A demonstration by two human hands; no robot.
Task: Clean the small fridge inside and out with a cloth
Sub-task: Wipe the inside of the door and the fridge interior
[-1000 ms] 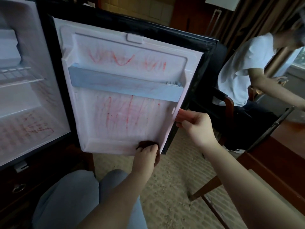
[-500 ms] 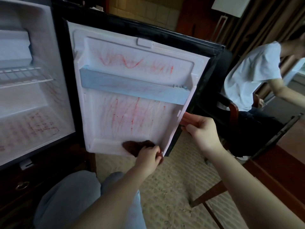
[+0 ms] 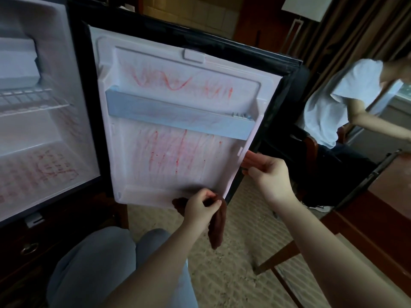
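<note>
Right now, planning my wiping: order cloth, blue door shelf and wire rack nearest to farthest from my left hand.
1. Cloth: gripped by the left hand itself.
2. Blue door shelf: above, across the door.
3. Wire rack: far left, inside the fridge.

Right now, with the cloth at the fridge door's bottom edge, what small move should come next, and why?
Probably lift the cloth onto the red marks below the door shelf and wipe: the left hand grips it at the bottom edge, the marks are uncleaned, and the right hand steadies the door.
</note>
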